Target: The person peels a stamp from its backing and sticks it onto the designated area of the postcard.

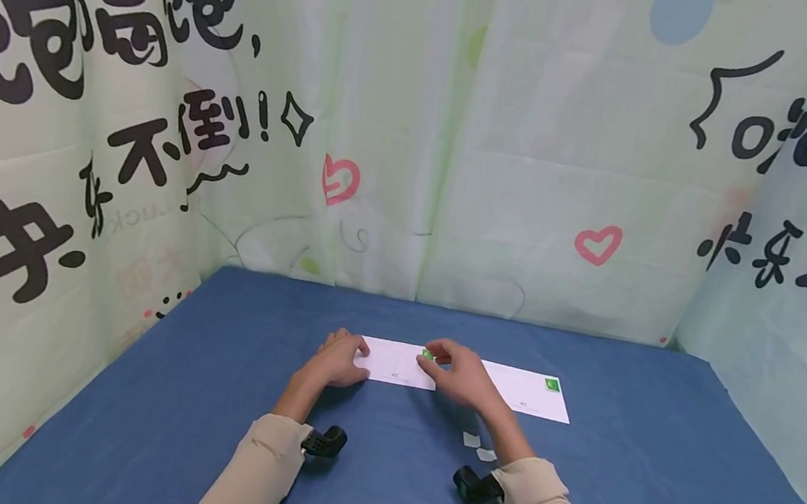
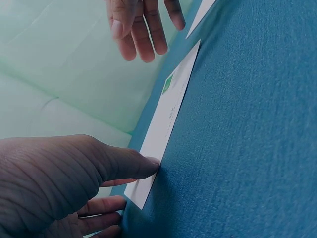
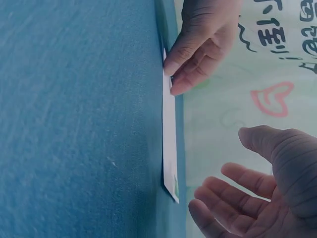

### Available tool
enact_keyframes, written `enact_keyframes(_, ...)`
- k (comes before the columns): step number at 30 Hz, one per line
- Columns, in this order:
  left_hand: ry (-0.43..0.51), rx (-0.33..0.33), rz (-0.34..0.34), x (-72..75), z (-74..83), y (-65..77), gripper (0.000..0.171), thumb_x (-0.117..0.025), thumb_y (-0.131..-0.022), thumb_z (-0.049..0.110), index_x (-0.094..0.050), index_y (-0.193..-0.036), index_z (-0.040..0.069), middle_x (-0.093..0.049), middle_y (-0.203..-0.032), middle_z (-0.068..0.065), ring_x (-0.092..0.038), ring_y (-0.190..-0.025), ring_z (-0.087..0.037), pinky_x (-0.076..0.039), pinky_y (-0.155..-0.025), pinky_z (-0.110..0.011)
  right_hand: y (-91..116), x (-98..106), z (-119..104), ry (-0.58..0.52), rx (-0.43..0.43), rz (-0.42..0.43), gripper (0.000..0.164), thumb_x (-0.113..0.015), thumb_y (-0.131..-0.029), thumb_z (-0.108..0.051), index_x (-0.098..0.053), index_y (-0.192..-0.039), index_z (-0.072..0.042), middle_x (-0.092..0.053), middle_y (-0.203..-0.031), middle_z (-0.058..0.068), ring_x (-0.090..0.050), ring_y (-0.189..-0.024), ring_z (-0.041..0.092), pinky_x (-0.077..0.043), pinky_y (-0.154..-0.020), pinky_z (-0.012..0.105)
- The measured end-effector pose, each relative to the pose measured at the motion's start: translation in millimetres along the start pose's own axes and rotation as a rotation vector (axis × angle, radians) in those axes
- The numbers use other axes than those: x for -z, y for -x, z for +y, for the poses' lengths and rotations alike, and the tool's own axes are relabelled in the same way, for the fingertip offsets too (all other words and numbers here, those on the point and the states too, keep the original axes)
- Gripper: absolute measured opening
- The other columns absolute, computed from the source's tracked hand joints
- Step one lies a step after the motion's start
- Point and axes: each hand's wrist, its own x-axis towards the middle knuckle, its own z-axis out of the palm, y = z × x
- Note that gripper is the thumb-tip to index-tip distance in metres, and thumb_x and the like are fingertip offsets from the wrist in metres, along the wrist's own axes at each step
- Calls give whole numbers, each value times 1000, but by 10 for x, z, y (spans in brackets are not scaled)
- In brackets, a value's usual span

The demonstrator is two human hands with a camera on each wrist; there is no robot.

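A white envelope lies on the blue cloth, a green stamp at its upper right corner. My left hand holds the left end, with the thumb on the near edge and the index finger across from it. Over the stamped end hovers my right hand, apart from the paper, its fingers loosely spread and holding nothing, as the right wrist view shows. A second white envelope lies to the right, partly hidden by that hand, with its own green stamp.
Small whitish paper scraps lie on the cloth near my right forearm. The blue-covered table is bounded by pale printed curtains at the back and both sides.
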Motion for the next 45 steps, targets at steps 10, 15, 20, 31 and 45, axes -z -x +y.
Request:
enact_keyframes(10, 12, 5, 3, 9, 23, 31, 29, -75, -91, 16, -68, -117, 4, -54, -126, -21, -48, -119, -36, -40, -106, -54, 15, 79, 8, -30, -22, 15, 43, -63, -102, -27, -62, -132, 4, -66, -128, 20, -63, -119, 38, -49, -99, 55)
enact_keyframes(15, 7, 6, 5, 19, 28, 25, 30, -75, -91, 16, -68, -118, 4, -54, -126, -21, -48, -120, -37, -40, -106, -54, 32, 136, 7, -42, 7, 26, 42, -63, -102, -26, -63, -132, 3, -66, -127, 20, -63, -118, 38, -50, -98, 55)
enact_keyframes(20, 8, 4, 0, 10, 25, 20, 30, -75, -91, 16, -69, -118, 4, -54, -127, -21, -49, -121, -36, -40, -106, -55, 52, 177, -14, -46, 17, 24, 39, -63, -103, -26, -63, -131, 2, -66, -128, 20, -64, -117, 38, -51, -96, 54)
enact_keyframes(31, 16, -1, -7, 26, 20, 11, 31, -74, -92, 17, -68, -119, 4, -53, -129, -22, -48, -120, -37, -41, -105, -55, 62, 268, -74, -34, 26, 30, 40, -62, -103, -27, -63, -131, 2, -66, -128, 21, -64, -116, 39, -53, -94, 53)
enact_keyframes(45, 9, -14, 3, 37, 21, -16, 31, -70, -94, 20, -68, -121, 4, -57, -124, -21, -50, -119, -37, -40, -104, -54, 83, 319, -129, -53, 23, 1, 43, -62, -103, -29, -62, -132, 2, -66, -128, 20, -65, -115, 38, -54, -92, 51)
